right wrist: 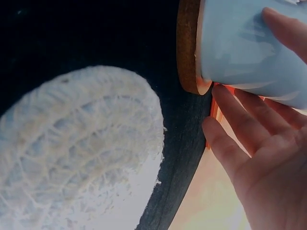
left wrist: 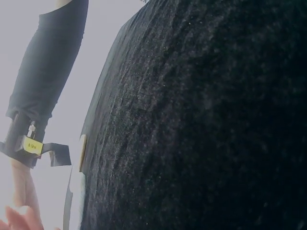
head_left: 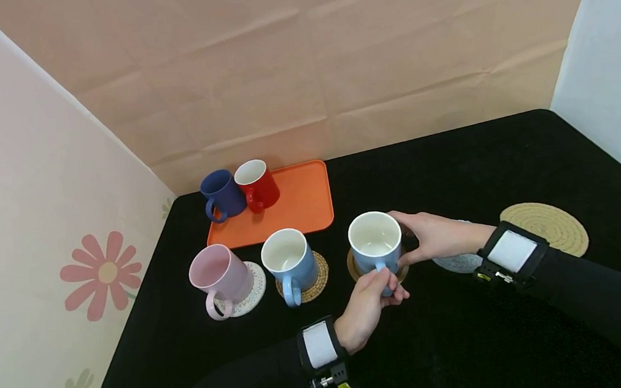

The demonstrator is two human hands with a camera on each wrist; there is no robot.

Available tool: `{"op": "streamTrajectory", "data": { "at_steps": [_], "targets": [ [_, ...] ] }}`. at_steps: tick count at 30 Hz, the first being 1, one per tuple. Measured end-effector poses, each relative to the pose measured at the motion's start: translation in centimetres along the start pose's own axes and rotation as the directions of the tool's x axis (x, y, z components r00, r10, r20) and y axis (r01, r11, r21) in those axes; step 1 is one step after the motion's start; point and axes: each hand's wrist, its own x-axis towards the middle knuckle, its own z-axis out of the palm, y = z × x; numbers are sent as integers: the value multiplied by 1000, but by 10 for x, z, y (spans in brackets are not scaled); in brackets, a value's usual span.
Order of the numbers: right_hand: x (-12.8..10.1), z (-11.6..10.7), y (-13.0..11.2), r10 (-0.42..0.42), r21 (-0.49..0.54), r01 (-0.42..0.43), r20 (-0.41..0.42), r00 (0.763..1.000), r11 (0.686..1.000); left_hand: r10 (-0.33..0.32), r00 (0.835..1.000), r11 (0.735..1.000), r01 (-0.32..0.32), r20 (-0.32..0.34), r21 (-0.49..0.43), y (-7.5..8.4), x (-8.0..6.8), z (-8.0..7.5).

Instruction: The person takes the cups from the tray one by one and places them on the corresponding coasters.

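Note:
A light blue mug (head_left: 369, 261) with a cream inside stands upright on a round brown coaster (head_left: 353, 270) in the middle of the table. My left hand (head_left: 367, 309) pinches its handle from the front. From the right, my right hand (head_left: 441, 235) holds the mug's body, thumb on the near side and fingers round the far side. The right wrist view shows the mug (right wrist: 244, 48) over the coaster's thick edge (right wrist: 188, 48), with the fingertips (right wrist: 223, 93) low at its base. In the left wrist view only some fingertips (left wrist: 24, 220) show at the bottom left.
Left of it, another light blue mug (head_left: 300, 269) stands on a woven coaster (head_left: 322, 276), and a pink mug (head_left: 229, 275) on a white coaster (head_left: 257, 285). An orange tray (head_left: 305, 194) behind carries a red mug (head_left: 266, 188) and a dark blue mug (head_left: 227, 195). A pale coaster (head_left: 455, 264) and straw mat (head_left: 551, 225) lie right.

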Motion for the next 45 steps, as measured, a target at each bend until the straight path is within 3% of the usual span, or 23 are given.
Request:
{"op": "streamTrajectory", "data": {
  "at_steps": [4,8,13,18,22,26,28,31,34,38,40,43,44,45],
  "targets": [
    [0,-1,0,8,-1,-8,11,1000,1000,-12,1000,994,10,19,113,4,-2,-7],
    [-4,-4,-1,36,-18,-36,32,999,999,-46,999,968,41,15,247,15,-10,-22],
    [-13,-15,-6,103,-71,-100,36,994,992,-105,994,931,100,-5,351,38,-25,-43],
    [-22,-29,-12,148,-103,-147,7,989,984,-144,987,898,101,69,428,68,-42,-61],
    [-26,-38,-11,138,-130,-142,-40,990,981,-105,985,891,33,134,453,99,-52,-76],
    [-29,-50,-11,120,-179,-137,-101,988,974,28,997,873,-63,78,484,136,-49,-99],
    [-31,-57,-10,122,-211,-148,-132,984,966,96,995,831,-88,14,550,152,-41,-116],
    [-31,-67,-9,135,-252,-177,-175,975,951,132,986,748,-31,-103,663,170,-22,-142],
    [-30,-74,-5,162,-267,-217,-213,963,939,108,969,619,111,-224,777,179,2,-165],
    [-25,-78,2,201,-267,-267,-251,947,926,85,926,432,298,-368,851,181,32,-186],
    [-21,-78,5,215,-271,-286,-263,941,919,81,900,382,370,-429,847,177,43,-192],
    [-16,-77,9,222,-284,-297,-268,937,912,67,864,339,450,-499,826,171,54,-196],
    [-14,-77,10,220,-286,-296,-269,938,911,58,852,332,475,-520,815,168,56,-197],
    [-13,-76,11,219,-289,-295,-267,938,911,41,838,343,500,-544,795,167,57,-196]
  ]
}}
